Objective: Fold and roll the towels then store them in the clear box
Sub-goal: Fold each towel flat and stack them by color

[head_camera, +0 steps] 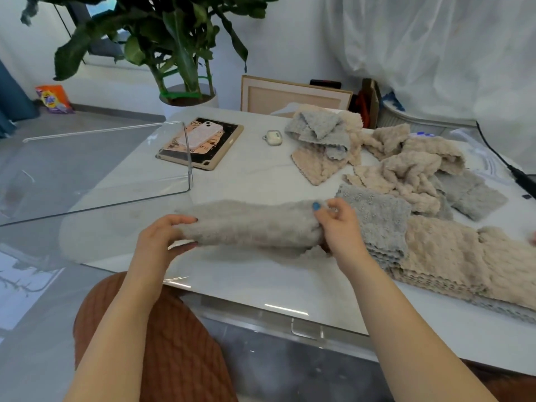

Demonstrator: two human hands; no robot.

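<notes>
**Soft towel held at both ends, centre of the frame**

The grey-beige towel [249, 224] is held just above the tabletop [246, 175] in the middle of the frame, bunched lengthwise between the two hands. The left hand [162, 239] pinches its left end, fingers [181, 219] curled over the top and thumb beneath. The right hand [339, 227] grips the right end with curled fingers. The fabric looks light, plush and limp, so it will likely sag and lose its shape unless taken by the edges or corners and laid flat. The clear box [190, 158] stands at the left of the frame.

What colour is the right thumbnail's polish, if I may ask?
Blue, on the thumbnail, head view.
</notes>
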